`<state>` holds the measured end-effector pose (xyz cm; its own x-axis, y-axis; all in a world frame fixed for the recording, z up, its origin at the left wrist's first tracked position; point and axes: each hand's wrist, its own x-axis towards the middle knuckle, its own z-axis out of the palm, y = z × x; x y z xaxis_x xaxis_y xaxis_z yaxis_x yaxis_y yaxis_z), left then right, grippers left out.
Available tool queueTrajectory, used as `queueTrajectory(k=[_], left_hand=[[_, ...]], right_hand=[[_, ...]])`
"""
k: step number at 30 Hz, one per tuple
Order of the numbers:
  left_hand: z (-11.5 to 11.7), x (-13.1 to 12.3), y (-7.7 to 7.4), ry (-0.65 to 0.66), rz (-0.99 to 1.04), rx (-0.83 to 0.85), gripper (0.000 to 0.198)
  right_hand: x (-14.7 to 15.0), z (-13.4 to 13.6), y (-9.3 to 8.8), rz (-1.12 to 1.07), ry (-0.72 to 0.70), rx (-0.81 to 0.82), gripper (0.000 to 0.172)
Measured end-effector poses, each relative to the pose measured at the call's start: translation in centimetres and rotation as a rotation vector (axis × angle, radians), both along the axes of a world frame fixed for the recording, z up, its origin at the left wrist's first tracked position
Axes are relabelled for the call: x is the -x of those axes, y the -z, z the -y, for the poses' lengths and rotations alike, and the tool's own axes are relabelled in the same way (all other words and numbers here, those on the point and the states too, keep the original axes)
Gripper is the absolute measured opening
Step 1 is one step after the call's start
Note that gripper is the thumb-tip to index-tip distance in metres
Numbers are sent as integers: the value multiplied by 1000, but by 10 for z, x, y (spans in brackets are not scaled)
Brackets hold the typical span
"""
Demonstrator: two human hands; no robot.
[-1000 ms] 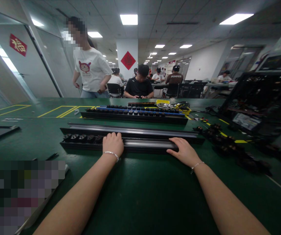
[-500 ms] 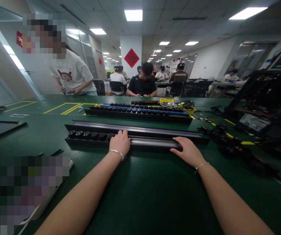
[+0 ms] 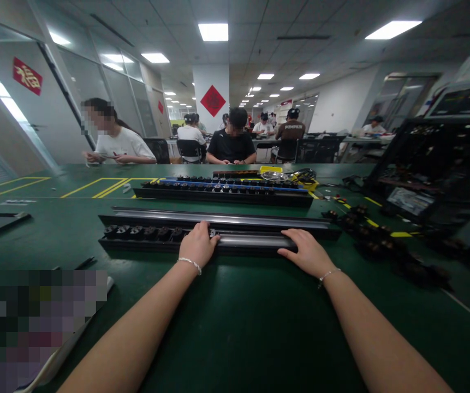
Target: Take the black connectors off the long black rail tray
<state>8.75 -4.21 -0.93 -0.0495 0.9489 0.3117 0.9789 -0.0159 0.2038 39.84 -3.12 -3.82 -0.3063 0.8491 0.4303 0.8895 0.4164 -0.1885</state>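
Note:
A long black rail [image 3: 253, 240] with a shiny metal channel lies across the green table in front of me. Black socket modules [image 3: 136, 232] sit in a row in its left part. My left hand [image 3: 197, 246] is closed over the rail at the row's right end, its fingers on a socket module [image 3: 213, 233] that shows partly beside the thumb. Farther right, my right hand [image 3: 307, 252] grips the rail, thumb at the front side and fingers over the top. Just behind runs a second black rail [image 3: 226, 219] with a bare channel.
Beyond stands another black rail [image 3: 222, 196] with modules and a blue strip. Loose black modules [image 3: 382, 234] lie heaped at right, near a large dark open case [image 3: 415, 169]. A blurred-out item [image 3: 42, 327] lies at left front. People [image 3: 231, 143] sit across the table.
The view has shifted slightly. My left thumb has moved out to the right and a module now shows beside it. The person at the far left has lowered; my right hand keeps its grip.

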Motion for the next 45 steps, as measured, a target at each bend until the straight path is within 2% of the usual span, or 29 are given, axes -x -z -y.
queueTrajectory(k=[3,9,13,23,34,45], left_hand=[[1,0,-3,-16,-62,22,43],[5,-2,-9,-47,-173,182,48],[3,-3,-5,-23,-154,159,43],[3,-5,5,23,-107,99,43],[3,-4,10,90,-94,49,43],[5,-5,9,115,-85,67,43]], right_hand=[[0,0,0,-3,-6,3,57],[0,-1,1,10,-5,6,59],[0,-1,1,13,3,10,60],[-3,-4,3,26,-3,-3,61],[-4,-5,3,46,16,5,61],[-7,-3,-3,34,9,26,59]])
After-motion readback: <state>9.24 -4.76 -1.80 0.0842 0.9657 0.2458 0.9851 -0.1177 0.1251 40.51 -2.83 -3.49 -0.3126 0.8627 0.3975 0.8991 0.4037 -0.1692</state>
